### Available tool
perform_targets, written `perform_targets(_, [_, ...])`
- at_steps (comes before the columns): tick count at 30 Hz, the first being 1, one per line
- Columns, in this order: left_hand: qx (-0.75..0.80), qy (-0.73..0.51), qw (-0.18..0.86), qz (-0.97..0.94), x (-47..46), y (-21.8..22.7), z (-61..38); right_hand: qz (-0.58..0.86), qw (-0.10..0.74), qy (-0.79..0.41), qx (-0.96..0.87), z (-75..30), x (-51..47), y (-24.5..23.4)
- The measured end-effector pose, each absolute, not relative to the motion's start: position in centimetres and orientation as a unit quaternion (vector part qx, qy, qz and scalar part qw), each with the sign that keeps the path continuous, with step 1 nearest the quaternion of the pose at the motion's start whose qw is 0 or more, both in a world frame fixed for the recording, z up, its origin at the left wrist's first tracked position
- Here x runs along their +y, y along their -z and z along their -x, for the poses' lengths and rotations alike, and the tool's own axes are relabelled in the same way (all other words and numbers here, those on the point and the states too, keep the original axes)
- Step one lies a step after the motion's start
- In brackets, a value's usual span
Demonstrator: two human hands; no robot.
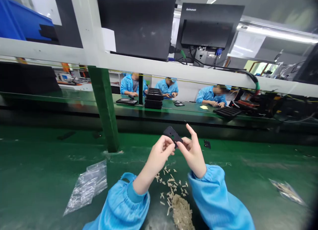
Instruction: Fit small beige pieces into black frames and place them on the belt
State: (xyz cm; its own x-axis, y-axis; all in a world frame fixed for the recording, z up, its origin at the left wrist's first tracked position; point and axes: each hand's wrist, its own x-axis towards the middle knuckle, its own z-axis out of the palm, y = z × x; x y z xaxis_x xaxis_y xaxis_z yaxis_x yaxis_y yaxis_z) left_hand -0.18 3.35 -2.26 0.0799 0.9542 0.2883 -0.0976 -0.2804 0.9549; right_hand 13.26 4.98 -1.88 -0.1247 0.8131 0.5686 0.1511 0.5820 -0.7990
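A thin black plastic part [171, 133] with small holes is held up above the green bench, between both hands. My left hand [162, 150] pinches its lower left edge with thumb and fingertips. At its right end, my right hand [192, 150] grips it with the thumb and bent fingers while the index finger points upward. A small dark speck shows at that index fingertip, too small to name. Below the hands lie many small beige strips [171, 183], scattered loosely, and a dense heap of similar beige pieces [182, 211] nearer to me.
Clear plastic bags [86, 183] lie at left, and a bag with beige pieces [288, 192] at right. A small black part [207, 144] rests beyond my right hand. A green post [104, 107] rises at left. Several co-workers sit across, near stacked black trays [153, 99].
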Motion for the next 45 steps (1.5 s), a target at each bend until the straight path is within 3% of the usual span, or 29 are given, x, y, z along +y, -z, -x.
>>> perform_targets(5, [0.375,-0.631,0.448,-0.511,2.7,1.7,-0.2,0.322,0.607,-0.337,-0.644,-12.5,3.0,1.3])
perform_targets(10, [0.36,-0.581,0.472,-0.556,2.4,1.7,-0.6,0.32,0.613,-0.323,-0.646,-12.9,2.5,1.5])
perform_targets(18, [0.404,-0.592,0.371,-0.59,0.4,0.2,0.4,0.336,0.634,-0.156,-0.679,-14.0,1.8,0.8])
perform_targets(26, [0.435,-0.564,0.184,-0.677,-1.4,-0.2,0.3,0.335,0.632,-0.196,-0.671,-13.7,0.1,0.3])
perform_targets(39, [0.429,-0.561,0.043,-0.707,-1.7,-0.4,-0.2,0.353,0.629,-0.125,-0.681,-13.5,-0.2,0.1])
perform_targets(45, [0.422,-0.564,0.014,-0.71,-1.7,-0.5,0.2,0.345,0.603,-0.152,-0.703,-13.9,-0.4,-0.4])
